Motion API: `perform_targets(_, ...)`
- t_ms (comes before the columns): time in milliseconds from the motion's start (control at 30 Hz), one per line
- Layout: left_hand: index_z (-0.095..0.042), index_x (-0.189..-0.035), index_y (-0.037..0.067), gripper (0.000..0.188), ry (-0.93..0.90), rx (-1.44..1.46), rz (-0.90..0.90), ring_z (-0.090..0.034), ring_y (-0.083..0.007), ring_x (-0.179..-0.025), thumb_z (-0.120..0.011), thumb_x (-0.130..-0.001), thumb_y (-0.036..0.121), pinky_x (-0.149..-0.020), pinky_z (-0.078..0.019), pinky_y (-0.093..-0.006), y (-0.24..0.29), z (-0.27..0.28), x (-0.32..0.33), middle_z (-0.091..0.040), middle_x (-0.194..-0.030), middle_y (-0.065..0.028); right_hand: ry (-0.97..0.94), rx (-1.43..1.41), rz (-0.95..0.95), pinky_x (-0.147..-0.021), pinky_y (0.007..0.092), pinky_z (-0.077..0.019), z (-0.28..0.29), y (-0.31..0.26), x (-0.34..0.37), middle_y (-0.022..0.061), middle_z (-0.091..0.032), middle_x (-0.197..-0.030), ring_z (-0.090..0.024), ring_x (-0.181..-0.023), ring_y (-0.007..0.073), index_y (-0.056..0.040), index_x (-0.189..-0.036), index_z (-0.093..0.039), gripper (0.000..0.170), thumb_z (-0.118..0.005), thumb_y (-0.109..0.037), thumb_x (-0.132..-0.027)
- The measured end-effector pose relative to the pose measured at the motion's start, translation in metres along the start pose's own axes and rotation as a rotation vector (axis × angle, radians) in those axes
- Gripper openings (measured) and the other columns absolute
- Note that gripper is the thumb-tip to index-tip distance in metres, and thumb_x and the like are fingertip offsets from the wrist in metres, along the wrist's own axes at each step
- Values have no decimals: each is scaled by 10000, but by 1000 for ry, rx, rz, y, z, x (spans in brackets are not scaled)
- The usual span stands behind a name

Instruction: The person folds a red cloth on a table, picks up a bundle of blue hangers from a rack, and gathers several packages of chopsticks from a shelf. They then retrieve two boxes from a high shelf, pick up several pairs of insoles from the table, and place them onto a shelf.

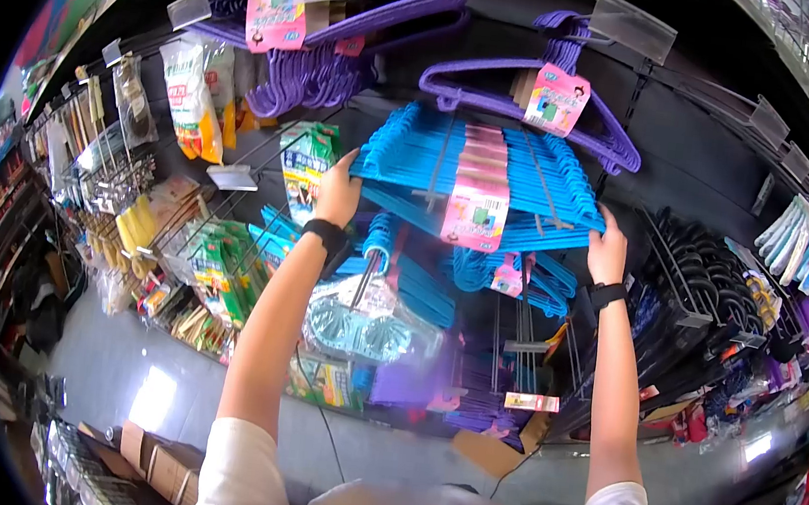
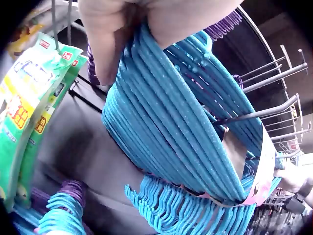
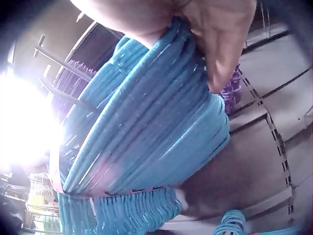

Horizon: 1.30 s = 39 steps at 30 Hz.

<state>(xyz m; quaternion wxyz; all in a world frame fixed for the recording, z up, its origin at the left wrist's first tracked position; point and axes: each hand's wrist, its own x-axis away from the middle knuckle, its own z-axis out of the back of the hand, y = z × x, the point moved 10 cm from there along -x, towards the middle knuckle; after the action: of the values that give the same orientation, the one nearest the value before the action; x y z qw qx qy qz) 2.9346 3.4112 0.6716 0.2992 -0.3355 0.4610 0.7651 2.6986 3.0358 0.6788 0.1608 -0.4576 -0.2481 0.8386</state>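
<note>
A thick stack of blue hangers [image 1: 424, 161], bound by pink paper labels [image 1: 475, 213], is held up between both hands. My left hand [image 1: 340, 194] grips its left end; in the left wrist view the fingers of that hand [image 2: 105, 54] wrap round the hanger ends [image 2: 151, 112]. The right end is gripped by my right hand [image 1: 607, 249], its fingers [image 3: 222, 54] curled over the hangers [image 3: 146, 112] in the right wrist view. In both wrist views the hooks hang below the label band.
Purple hangers [image 1: 430, 9] hang above, with another purple bundle [image 1: 554, 99] at upper right. Metal display prongs [image 2: 259, 115] stick out by the stack. Green packets [image 1: 307, 163] hang left, more blue hangers [image 1: 420, 289] and a clear-wrapped item [image 1: 366, 332] below. Black hangers [image 1: 694, 263] hang right.
</note>
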Motion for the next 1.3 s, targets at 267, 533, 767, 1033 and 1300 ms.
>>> perform_targets(267, -535, -1065, 25, 396, -3, -55, 125, -538, -375, -851, -457, -677, 34, -769, -422, -402, -7, 4, 1, -563, -903, -244, 9, 120, 86, -685, 419, -421, -2, 6, -5, 235, -563, -824, -545, -785, 370, -69, -1102, -511, 378, -486, -89, -726)
perform_targets(533, -555, -1050, 28, 425, 92, -101, 75, -558, -349, -838, -566, -628, 71, -751, -438, -355, 2, 15, -1, -571, -903, -234, 78, 155, 40, -725, 408, -418, 2, 7, -7, 234, -562, -869, -541, -840, 364, -67, -1110, -512, 398, -518, -160, -723)
perform_targets(767, -589, -958, -17, 369, 40, -190, 196, -554, -346, -861, -500, -600, -16, -782, -433, -358, 0, 11, -8, -577, -888, -230, 33, 129, 24, -734, 406, -421, -3, 6, -13, 236, -559, -861, -530, -848, 376, -44, -996, -574, 323, -528, -208, -721)
perform_targets(1033, -638, -838, 25, 310, 107, -233, 100, -570, -351, -734, -528, -549, 54, -713, -453, -373, -1, 14, -13, -592, -754, -212, 48, 224, 110, -688, 452, -423, -4, 4, -15, 245, -553, -793, -536, -786, 388, -49, -935, -596, 277, -490, -142, -697)
perform_targets(1300, -603, -951, 32, 324, 35, -179, 69, -585, -321, -754, -565, -643, 125, -690, -449, -343, -7, 9, -12, -602, -796, -201, 12, 154, 24, -732, 401, -430, -10, 25, -16, 237, -562, -878, -540, -855, 367, -38, -1010, -564, 330, -504, -165, -712)
